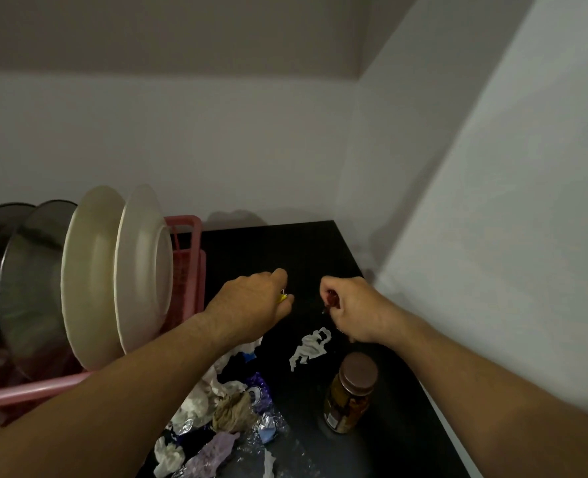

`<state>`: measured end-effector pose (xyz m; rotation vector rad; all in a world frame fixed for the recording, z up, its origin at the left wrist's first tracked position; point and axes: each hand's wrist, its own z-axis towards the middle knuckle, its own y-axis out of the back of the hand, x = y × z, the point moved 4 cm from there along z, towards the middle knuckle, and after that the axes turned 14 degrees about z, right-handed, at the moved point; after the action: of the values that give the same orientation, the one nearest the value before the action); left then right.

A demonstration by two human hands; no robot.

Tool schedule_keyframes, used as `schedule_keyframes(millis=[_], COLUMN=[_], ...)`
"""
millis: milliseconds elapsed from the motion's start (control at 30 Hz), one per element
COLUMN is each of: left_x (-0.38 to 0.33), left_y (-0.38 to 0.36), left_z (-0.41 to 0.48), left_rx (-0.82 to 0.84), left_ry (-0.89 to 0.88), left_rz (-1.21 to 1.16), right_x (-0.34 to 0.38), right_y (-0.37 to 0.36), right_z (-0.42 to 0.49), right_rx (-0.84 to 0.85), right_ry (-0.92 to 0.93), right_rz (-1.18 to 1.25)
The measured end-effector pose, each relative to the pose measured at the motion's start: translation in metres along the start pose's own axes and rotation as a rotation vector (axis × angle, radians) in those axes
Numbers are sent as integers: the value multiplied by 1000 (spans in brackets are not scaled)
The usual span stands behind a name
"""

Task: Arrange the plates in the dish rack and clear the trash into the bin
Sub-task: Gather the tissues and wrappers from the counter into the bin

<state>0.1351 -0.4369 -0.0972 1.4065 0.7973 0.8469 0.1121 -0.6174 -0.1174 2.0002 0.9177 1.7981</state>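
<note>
Two cream plates [141, 270] stand on edge in the pink dish rack [185, 232] at the left, beside steel bowls [30, 281]. My left hand [251, 305] hovers over the black counter just right of the rack, fingers closed on a small yellow scrap [282, 297]. My right hand [351, 307] is beside it, closed on a small dark red scrap [330, 300]. A heap of crumpled wrappers, foil and tissue [230, 419] lies under my left forearm. One torn white paper strip [310, 346] lies between my hands. No bin is in view.
A brown-lidded glass jar [351, 391] stands on the black counter [285, 246] below my right hand. White walls close the counter at the back and right, forming a corner. The rack fills the left side.
</note>
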Motion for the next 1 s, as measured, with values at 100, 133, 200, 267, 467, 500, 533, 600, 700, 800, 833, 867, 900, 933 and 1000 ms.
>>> schedule_keyframes(millis=[100, 133, 200, 267, 467, 500, 533, 600, 700, 800, 833, 867, 900, 933, 1000], left_x=[1, 2, 4, 4, 3, 3, 3, 3, 4, 5, 5, 6, 7, 9, 11], left_y=[-5, -6, -10, -13, -14, -13, -12, -11, -10, -8, -7, -7, -7, -7, -6], left_z=[1, 1, 3, 4, 4, 3, 3, 2, 1, 0, -1, -2, -3, -5, -8], left_rx=[22, 32, 72, 135, 208, 197, 187, 184, 204, 197, 195, 193, 197, 208, 256], left_ry=[-13, -17, -27, -49, -37, -31, -28, -25, -22, 12, 26, 39, 55, 76, 124], left_rz=[-9, -18, -38, -55, -31, -25, -20, 0, 13, 32, 38, 43, 47, 50, 49], right_x=[3, 2, -1, -4, -14, -17, -18, -19, -17, -17, -17, -17, -17, -16, -17], right_y=[0, -1, -6, -12, -19, -20, -21, -26, -35, -48, -52, -55, -57, -58, -57], right_z=[5, 6, 8, 10, 12, 10, 9, 7, 4, 2, 3, 3, 5, 6, 9], right_rx=[-54, -41, 24, 54, 128, 171, 215, 271, 317, 340, 331, 319, 304, 293, 290], right_ry=[81, 83, 50, 29, -45, -69, -81, -67, -69, -97, -98, -91, -80, -68, -37], right_rz=[-126, -151, -185, -211, -298, -319, -350, -414, -480, -501, -506, -517, -532, -549, -558])
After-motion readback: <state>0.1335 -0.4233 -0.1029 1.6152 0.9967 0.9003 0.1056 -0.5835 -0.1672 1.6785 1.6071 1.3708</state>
